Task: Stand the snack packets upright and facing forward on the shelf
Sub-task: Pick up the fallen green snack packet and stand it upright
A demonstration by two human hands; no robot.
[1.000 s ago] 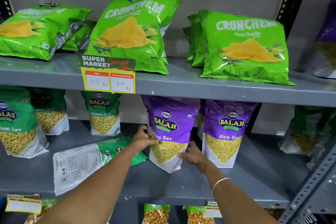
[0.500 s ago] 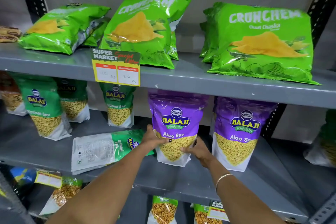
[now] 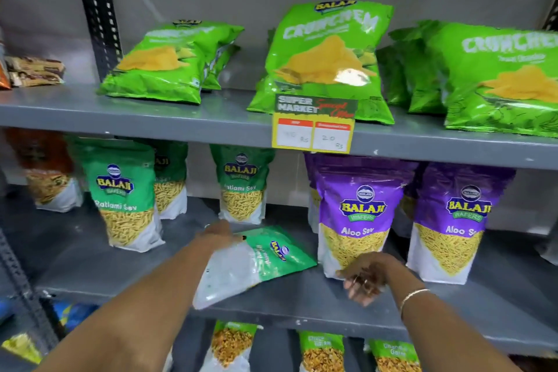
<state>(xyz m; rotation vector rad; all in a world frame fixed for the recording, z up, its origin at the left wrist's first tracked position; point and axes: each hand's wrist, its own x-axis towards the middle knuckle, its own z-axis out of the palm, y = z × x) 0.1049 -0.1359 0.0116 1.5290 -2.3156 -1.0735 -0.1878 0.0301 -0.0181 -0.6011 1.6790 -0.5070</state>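
On the middle shelf (image 3: 90, 269), one green Ratlami Sev packet (image 3: 256, 263) lay flat on its face, back panel up, with its long axis running diagonally: the white bottom end pointed toward the front lip of the shelf and to the left, the green top end toward the back and to the right. The left hand (image 3: 219, 234) was right over the packet's upper left edge, touching or just above it; the blur made it impossible to tell whether the fingers had closed on it. The right hand (image 3: 367, 276) hung apart from it, fingers loosely spread and holding nothing, just in front of the base of the nearer purple Aloo Sev packet (image 3: 356, 214). The left hand was clearly the nearer one, so the lift would probably begin there, swinging the green end up and turning the printed front outward.

The standing packets read "BALAJI WAFERS": the green ones (image 3: 123, 193) "Ratlami Sev", the two purple ones "Aloo Sev", the second purple packet (image 3: 459, 223) partly cut off at its last letters. On the fallen packet the Balaji logo ran sideways. On the top shelf (image 3: 181, 118), large green bags (image 3: 326, 63) read "BALAJI" and "CRUNCHEM", leaning back or lying rather than standing. A price tag (image 3: 314, 124) clipped to that shelf's edge read "SUPER MARKET", with red script probably "Special Offer", and a handwritten "20 Rs"; the other figure was too smeared to read.
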